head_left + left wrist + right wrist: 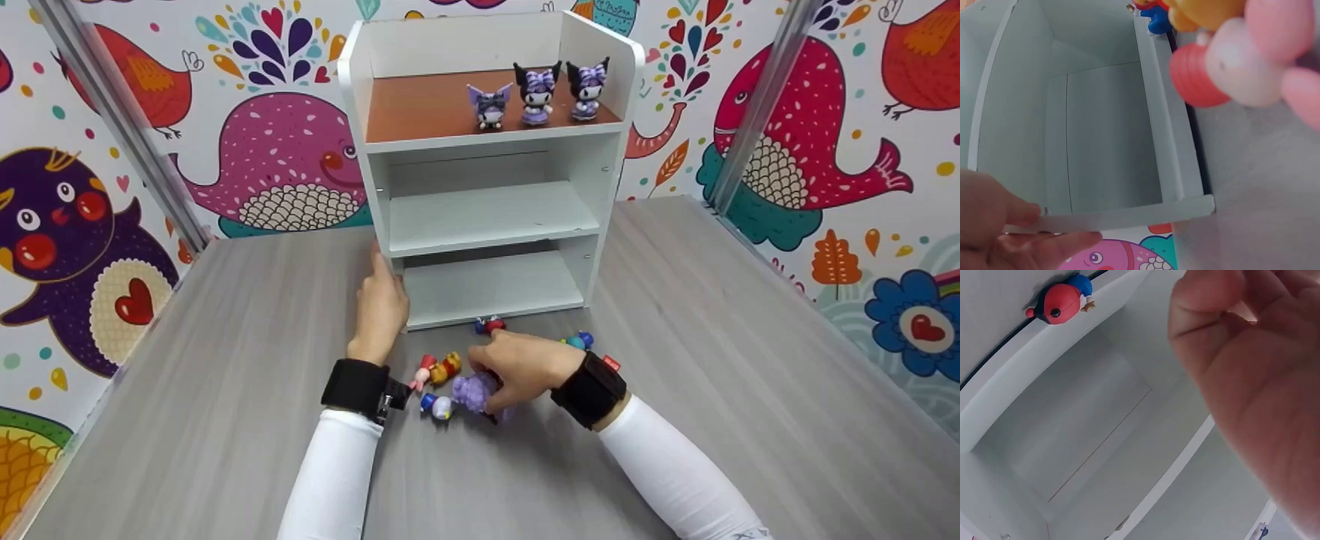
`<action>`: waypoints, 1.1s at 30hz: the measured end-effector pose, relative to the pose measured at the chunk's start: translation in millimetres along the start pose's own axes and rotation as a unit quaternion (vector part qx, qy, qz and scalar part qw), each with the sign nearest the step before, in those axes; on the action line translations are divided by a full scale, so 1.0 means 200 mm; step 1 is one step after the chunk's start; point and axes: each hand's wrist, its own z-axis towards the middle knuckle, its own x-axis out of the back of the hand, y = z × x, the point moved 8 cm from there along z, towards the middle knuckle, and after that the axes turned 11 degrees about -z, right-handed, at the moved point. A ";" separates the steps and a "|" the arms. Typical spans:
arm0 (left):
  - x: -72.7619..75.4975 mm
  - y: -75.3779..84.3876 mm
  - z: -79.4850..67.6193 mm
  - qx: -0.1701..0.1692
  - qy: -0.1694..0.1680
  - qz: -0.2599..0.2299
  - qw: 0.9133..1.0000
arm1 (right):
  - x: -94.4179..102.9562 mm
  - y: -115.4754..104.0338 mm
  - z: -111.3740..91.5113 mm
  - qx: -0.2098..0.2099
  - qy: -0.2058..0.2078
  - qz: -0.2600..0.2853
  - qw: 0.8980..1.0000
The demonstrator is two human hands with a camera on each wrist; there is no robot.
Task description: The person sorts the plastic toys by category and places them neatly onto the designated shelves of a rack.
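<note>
A small white shelf unit (487,217) stands on the table. My left hand (381,307) grips its left side panel (1129,216), thumb on the inner face and fingers on the outer face. Low over the table, my right hand (519,364) pinches a purple figurine (471,391) between thumb and fingers; the hand covers part of it. Close by lie a pink piglet figurine (421,373) in red, a yellow bear figurine (446,368) and a white duck figurine (438,406) with a blue cap. The right wrist view does not show the purple figurine.
Three purple-and-black figurines (537,97) stand on the right of the brown top shelf (420,109). A red-and-blue figurine (491,325) lies against the unit's front base. Another, teal and blue (579,341), lies beyond the right wrist. Patterned walls (277,150) enclose the table (247,375).
</note>
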 end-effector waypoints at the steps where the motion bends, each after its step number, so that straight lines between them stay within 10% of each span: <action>1: 0.00 0.00 0.00 -0.001 0.001 -0.001 1.000 | 0.00 0.00 0.00 0.004 0.002 0.001 1.000; 33: 0.00 -0.01 -0.01 0.012 -0.009 0.005 1.000 | 0.09 0.04 0.02 0.026 0.117 0.118 0.986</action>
